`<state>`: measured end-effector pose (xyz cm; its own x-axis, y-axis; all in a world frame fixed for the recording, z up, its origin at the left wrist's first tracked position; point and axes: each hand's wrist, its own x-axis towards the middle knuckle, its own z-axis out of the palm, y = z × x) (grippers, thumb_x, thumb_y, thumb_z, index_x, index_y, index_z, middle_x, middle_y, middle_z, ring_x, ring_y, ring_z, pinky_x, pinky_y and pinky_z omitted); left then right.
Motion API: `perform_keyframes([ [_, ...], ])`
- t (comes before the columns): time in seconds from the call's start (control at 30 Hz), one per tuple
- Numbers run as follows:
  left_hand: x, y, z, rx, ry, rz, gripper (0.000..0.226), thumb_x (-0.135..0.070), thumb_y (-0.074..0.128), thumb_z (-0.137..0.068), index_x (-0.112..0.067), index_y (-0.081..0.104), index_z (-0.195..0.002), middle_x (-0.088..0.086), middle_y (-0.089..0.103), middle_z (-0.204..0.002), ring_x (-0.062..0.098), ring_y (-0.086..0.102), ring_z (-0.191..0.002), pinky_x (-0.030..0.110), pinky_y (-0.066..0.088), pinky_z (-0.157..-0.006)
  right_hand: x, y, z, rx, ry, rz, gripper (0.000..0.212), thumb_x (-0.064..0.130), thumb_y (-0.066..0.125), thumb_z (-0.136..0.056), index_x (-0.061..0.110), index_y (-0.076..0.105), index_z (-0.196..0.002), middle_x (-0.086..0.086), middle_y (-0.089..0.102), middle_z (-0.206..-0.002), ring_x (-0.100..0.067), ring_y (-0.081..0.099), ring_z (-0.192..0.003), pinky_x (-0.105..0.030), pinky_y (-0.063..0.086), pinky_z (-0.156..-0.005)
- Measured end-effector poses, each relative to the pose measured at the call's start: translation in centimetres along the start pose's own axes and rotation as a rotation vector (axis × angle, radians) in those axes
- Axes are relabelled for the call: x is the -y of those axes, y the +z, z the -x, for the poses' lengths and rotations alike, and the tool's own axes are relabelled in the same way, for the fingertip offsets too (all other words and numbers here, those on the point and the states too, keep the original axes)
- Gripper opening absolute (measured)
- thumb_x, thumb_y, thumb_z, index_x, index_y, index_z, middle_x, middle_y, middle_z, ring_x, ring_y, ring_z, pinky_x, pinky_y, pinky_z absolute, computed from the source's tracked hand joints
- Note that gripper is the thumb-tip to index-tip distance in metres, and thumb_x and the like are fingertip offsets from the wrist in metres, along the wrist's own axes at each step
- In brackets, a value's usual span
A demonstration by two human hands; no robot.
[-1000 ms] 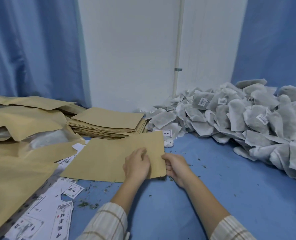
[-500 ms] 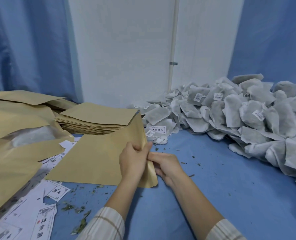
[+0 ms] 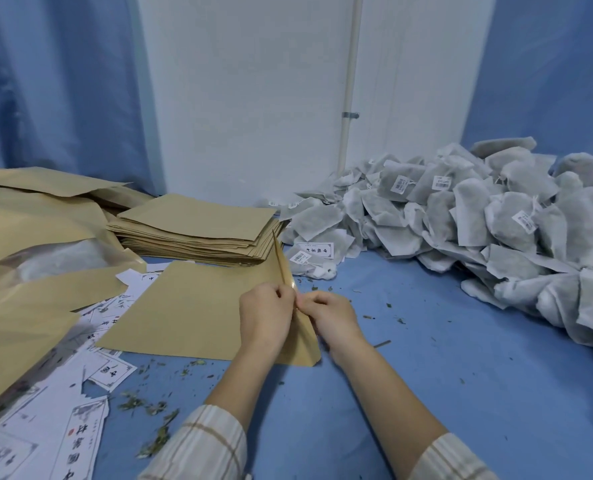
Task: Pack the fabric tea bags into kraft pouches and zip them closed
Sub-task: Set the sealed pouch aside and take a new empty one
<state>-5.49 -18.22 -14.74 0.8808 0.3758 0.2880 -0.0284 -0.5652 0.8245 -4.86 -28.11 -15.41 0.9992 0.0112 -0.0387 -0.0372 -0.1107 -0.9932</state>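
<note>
1. Your left hand (image 3: 265,315) and right hand (image 3: 326,315) pinch the mouth of one pouch (image 3: 198,313) lying mid-table, parting it.
2. No tea bag is in it yet; the heap (image 3: 478,230) waits by the right edge.
3. Filling and zipping remain.

Pouch (image 3: 198,306) mouth edge now raised upright between pinching hands (image 3: 297,308).

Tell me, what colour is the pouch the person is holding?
Plain kraft brown: the pouch, pinched by both hands, shows best in the head view.
</note>
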Motion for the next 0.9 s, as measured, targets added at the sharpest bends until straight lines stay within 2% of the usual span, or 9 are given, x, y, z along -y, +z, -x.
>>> perform_keyframes([
  [0.07, 0.1, -0.2, -0.2, 0.029, -0.008, -0.036, 0.029, -0.018, 0.05, -0.087, -0.003, 0.069, -0.07, 0.012, 0.068, -0.07, 0.027, 0.061, -0.077, 0.033, 0.047, -0.07, -0.1, 0.7, 0.2, -0.15, -0.262, 0.517, 0.018, 0.025, 0.054, -0.09, 0.017, 0.068, -0.084, 0.004, 0.067, -0.081, -0.007, 0.057, -0.071, -0.015, 0.036, -0.058],
  [0.2, 0.3, -0.1, -0.3, 0.033, -0.014, -0.052, 0.028, -0.019, 0.054, -0.086, -0.003, 0.053, -0.062, 0.014, 0.065, -0.074, 0.029, 0.057, -0.078, 0.032, 0.039, -0.067, 0.2, 1.7, 0.7, -0.183, -0.422, 0.846, 0.025, 0.016, 0.039, -0.095, 0.008, 0.061, -0.085, -0.011, 0.065, -0.088, -0.027, 0.059, -0.085, -0.027, 0.035, -0.065],
  [0.33, 0.6, 0.8, 0.6, 0.009, 0.038, -0.013, 0.029, -0.012, 0.049, -0.089, -0.008, 0.047, -0.06, 0.013, 0.062, -0.071, 0.03, 0.055, -0.075, 0.028, 0.03, -0.061, 0.2, 0.5, 0.5, -0.266, -0.207, 0.579, 0.041, 0.009, 0.042, -0.091, 0.015, 0.035, -0.051, 0.003, 0.042, -0.047, -0.011, 0.042, -0.049, -0.018, 0.031, -0.046],
  [0.47, 0.6, 1.2, 0.8, 0.142, -0.049, 0.202, 0.022, -0.011, 0.046, -0.093, -0.01, 0.05, -0.072, 0.0, 0.064, -0.05, 0.01, 0.065, -0.05, 0.009, 0.038, -0.047, 0.6, 0.3, 0.6, -0.249, 0.016, 0.192, 0.044, -0.004, 0.04, -0.083, 0.014, 0.028, -0.045, 0.008, 0.027, -0.021, -0.003, 0.035, -0.02, -0.009, 0.019, -0.026],
  [0.57, 1.1, 1.1, 0.9, 0.177, -0.064, 0.233, 0.021, -0.012, 0.045, -0.095, -0.007, 0.051, -0.076, 0.004, 0.066, -0.052, 0.013, 0.066, -0.051, 0.014, 0.046, -0.057, 0.0, 0.5, 0.5, -0.299, 0.128, 0.051, 0.04, -0.004, 0.044, -0.08, 0.013, 0.033, -0.045, 0.01, 0.033, -0.025, -0.004, 0.035, -0.023, -0.013, 0.024, -0.028],
  [0.63, 1.3, 1.1, 0.9, 0.124, -0.081, 0.26, 0.024, -0.016, 0.045, -0.096, -0.01, 0.049, -0.073, 0.004, 0.065, -0.056, 0.018, 0.066, -0.058, 0.023, 0.047, -0.064, -0.3, 0.5, -0.1, -0.348, 0.221, -0.013, 0.028, 0.0, 0.047, -0.082, 0.01, 0.041, -0.056, 0.003, 0.047, -0.048, -0.011, 0.047, -0.045, -0.017, 0.033, -0.042],
  [0.7, 1.3, 1.0, 1.0, 0.075, -0.084, 0.279, 0.027, -0.019, 0.047, -0.096, -0.012, 0.047, -0.07, 0.003, 0.06, -0.061, 0.017, 0.064, -0.055, 0.022, 0.046, -0.056, -0.5, 0.1, -0.5, -0.365, 0.273, 0.001, 0.022, 0.004, 0.048, -0.083, 0.01, 0.042, -0.063, -0.002, 0.046, -0.064, -0.02, 0.045, -0.06, -0.024, 0.035, -0.052],
  [0.8, 1.1, 0.8, 1.2, 0.105, -0.081, 0.332, 0.022, -0.014, 0.05, -0.091, -0.011, 0.044, -0.07, 0.004, 0.058, -0.051, 0.019, 0.061, -0.04, 0.016, 0.04, -0.04, -0.8, -0.1, -0.8, -0.323, 0.046, 0.235, 0.021, 0.008, 0.05, -0.083, 0.015, 0.045, -0.064, 0.003, 0.043, -0.061, -0.016, 0.042, -0.061, -0.025, 0.032, -0.053],
  [0.9, 0.8, 0.4, 1.0, 0.072, -0.01, 0.22, 0.02, -0.014, 0.05, -0.085, -0.01, 0.042, -0.068, 0.015, 0.062, -0.058, 0.026, 0.059, -0.044, 0.027, 0.046, -0.042, -0.8, 0.1, -0.2, -0.324, -0.373, 0.544, 0.014, 0.015, 0.058, -0.084, 0.02, 0.054, -0.096, 0.007, 0.047, -0.084, -0.012, 0.048, -0.078, -0.024, 0.039, -0.068],
])
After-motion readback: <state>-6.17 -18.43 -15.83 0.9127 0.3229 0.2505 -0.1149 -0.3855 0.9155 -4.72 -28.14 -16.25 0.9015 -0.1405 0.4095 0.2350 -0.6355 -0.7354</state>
